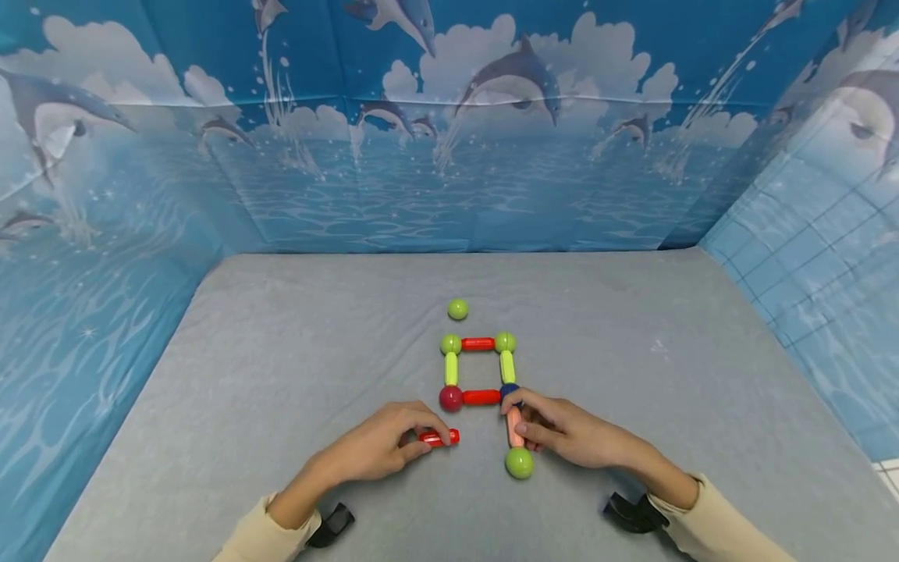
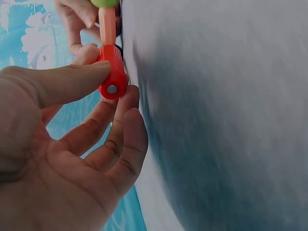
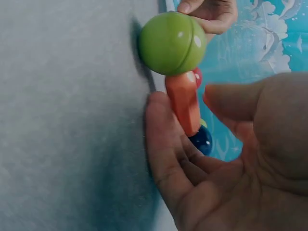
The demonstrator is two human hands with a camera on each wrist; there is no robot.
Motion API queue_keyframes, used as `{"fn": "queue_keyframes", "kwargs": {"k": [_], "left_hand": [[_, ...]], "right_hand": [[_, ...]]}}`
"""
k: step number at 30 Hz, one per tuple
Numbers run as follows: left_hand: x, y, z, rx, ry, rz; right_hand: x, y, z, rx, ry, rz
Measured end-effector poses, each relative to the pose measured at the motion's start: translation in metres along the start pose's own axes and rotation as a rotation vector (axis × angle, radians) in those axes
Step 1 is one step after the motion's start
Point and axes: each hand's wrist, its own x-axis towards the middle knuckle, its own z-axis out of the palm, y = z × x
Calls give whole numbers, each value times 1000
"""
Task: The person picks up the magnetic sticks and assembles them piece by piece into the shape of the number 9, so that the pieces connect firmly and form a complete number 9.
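Observation:
My left hand (image 1: 386, 441) pinches a red magnetic rod (image 2: 113, 72) between thumb and fingers, low over the grey cloth. One end of that rod, with a round metal disc, faces the left wrist camera. My right hand (image 1: 569, 429) curls round an orange rod (image 3: 185, 103), thumb beside it and index finger over a dark blue ball (image 3: 202, 140). The orange rod joins the blue ball to a large green ball (image 1: 519, 463) at the near end. Beyond lies a square of rods and balls, with a dark red ball (image 1: 451, 399) at its near left corner.
A loose green ball (image 1: 458, 309) sits behind the square. Grey cloth (image 1: 316, 328) covers the table. A blue dolphin-print sheet (image 1: 449, 195) hangs along the back and sides. Both wrists carry black straps.

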Motion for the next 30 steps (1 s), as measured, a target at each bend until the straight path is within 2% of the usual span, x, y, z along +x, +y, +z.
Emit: {"fn": "queue_keyframes", "kwargs": {"k": [6,11,24,30], "left_hand": [[5,9,10,5,-33,3],[13,15,17,25,-51,35],[32,25,32,47,-103,99],[33,27,33,59,-113,101]], "right_hand": [[-4,-5,-1,20,-93,12],[-7,-6,-2,-10,-124,16],[-8,-10,5,-77,-62,17],[-9,-17,17,-140,-7,83]]}}
